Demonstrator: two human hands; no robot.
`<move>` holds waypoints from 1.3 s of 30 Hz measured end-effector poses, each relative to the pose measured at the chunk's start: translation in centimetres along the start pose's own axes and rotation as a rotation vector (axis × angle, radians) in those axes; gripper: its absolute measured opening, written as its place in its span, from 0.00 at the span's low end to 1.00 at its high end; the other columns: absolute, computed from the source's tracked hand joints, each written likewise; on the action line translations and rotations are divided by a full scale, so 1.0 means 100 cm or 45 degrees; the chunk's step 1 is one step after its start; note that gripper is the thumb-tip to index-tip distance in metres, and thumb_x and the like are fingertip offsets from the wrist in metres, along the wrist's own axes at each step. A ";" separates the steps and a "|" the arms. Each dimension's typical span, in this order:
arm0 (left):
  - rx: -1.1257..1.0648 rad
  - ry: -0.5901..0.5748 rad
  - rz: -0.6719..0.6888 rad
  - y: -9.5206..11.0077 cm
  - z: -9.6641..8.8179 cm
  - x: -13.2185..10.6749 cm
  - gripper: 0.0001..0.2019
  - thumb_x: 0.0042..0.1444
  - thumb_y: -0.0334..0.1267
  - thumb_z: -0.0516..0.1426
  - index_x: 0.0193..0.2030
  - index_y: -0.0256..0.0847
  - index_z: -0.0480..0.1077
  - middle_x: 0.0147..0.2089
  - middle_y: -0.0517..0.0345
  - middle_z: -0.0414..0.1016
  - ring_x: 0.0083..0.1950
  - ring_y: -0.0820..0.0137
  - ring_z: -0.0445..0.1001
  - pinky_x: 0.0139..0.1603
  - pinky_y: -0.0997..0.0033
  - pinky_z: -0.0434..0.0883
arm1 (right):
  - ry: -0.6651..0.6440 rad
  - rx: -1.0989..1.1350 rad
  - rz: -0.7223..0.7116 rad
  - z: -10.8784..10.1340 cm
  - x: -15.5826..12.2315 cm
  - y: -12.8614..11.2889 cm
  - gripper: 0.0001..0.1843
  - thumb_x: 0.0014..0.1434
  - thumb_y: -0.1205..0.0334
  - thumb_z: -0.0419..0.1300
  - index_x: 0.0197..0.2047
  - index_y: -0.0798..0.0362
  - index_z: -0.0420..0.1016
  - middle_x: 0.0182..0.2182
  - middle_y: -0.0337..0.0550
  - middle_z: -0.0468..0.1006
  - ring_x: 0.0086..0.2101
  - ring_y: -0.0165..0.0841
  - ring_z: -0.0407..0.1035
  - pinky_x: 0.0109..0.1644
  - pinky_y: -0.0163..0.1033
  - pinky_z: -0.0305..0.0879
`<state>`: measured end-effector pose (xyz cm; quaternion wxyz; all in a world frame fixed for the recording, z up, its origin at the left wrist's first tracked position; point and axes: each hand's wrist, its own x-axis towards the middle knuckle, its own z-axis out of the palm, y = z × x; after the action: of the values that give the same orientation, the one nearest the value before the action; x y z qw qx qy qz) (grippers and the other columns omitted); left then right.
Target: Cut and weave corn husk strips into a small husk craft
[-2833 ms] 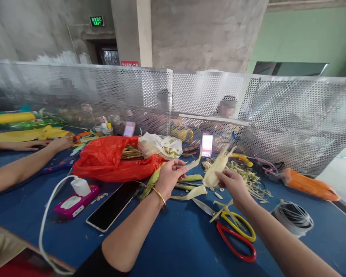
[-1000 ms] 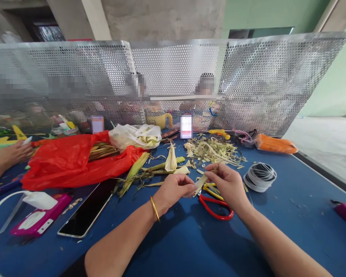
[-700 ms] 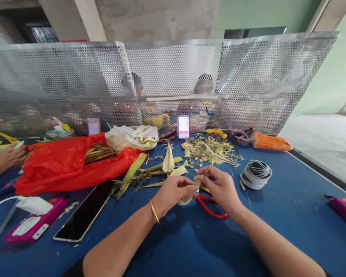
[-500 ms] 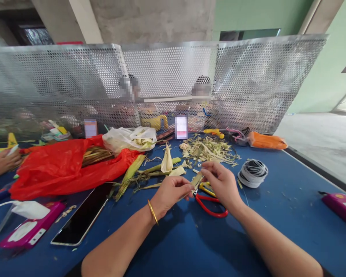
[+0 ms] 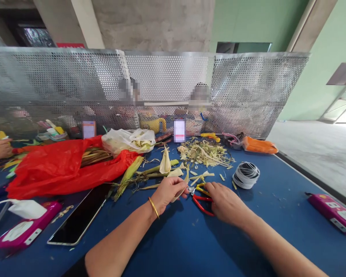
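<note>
My left hand (image 5: 173, 189) pinches a pale strip of corn husk (image 5: 177, 195) between thumb and fingers. Just right of it lie scissors (image 5: 202, 204) with red and yellow handles, their metal blades close to my left fingertips. My right hand (image 5: 226, 202) has its fingers closed over the handles, partly hiding them. Beyond my hands stands a folded, cone-like husk piece (image 5: 165, 163). Green and dry husks (image 5: 129, 177) lie to the left, and a heap of shredded husk (image 5: 206, 152) lies behind.
A roll of white cord (image 5: 246, 175) sits right of my hand. On the left are a red plastic bag (image 5: 52, 165), a dark phone (image 5: 80, 217) and a magenta power strip (image 5: 29, 227). A perforated metal screen (image 5: 170, 77) crosses the back. Another person's hand (image 5: 0, 149) shows far left.
My right hand has left the husk strip and moved down to the scissors' handles. The left hand keeps its pinch. Loose husk pieces now lie beyond the scissors. The view has shifted slightly.
</note>
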<state>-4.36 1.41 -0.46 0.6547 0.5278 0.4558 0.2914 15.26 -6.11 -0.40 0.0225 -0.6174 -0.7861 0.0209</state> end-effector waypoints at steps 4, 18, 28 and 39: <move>0.008 0.005 0.006 -0.003 0.001 0.001 0.12 0.45 0.45 0.63 0.26 0.37 0.69 0.27 0.57 0.77 0.26 0.73 0.74 0.25 0.77 0.63 | -0.081 -0.115 -0.055 -0.007 0.010 -0.003 0.24 0.45 0.78 0.52 0.47 0.59 0.67 0.38 0.53 0.74 0.38 0.42 0.70 0.38 0.41 0.59; -0.161 0.368 0.103 0.003 -0.008 0.007 0.07 0.46 0.39 0.63 0.27 0.36 0.75 0.26 0.56 0.76 0.22 0.77 0.69 0.23 0.77 0.60 | -0.250 1.410 0.292 -0.006 -0.037 0.024 0.28 0.51 0.52 0.66 0.55 0.48 0.71 0.27 0.37 0.71 0.23 0.28 0.62 0.24 0.31 0.58; -0.202 0.454 0.119 0.004 -0.011 0.011 0.10 0.44 0.41 0.64 0.23 0.36 0.72 0.24 0.58 0.74 0.22 0.77 0.67 0.22 0.78 0.58 | -0.484 2.520 0.415 -0.027 -0.016 0.013 0.26 0.53 0.41 0.62 0.49 0.49 0.73 0.24 0.33 0.67 0.14 0.16 0.45 0.18 0.27 0.52; -0.200 0.466 0.131 0.001 -0.012 0.016 0.07 0.46 0.38 0.61 0.24 0.36 0.73 0.24 0.58 0.74 0.21 0.77 0.68 0.21 0.78 0.57 | -0.246 2.532 0.364 -0.014 0.010 -0.012 0.22 0.52 0.41 0.62 0.41 0.50 0.69 0.26 0.35 0.66 0.20 0.24 0.57 0.28 0.33 0.63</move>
<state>-4.81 3.31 -0.82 0.5845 0.4359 0.5155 0.4501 13.90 -5.43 1.08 0.4607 -0.4024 -0.3291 0.7194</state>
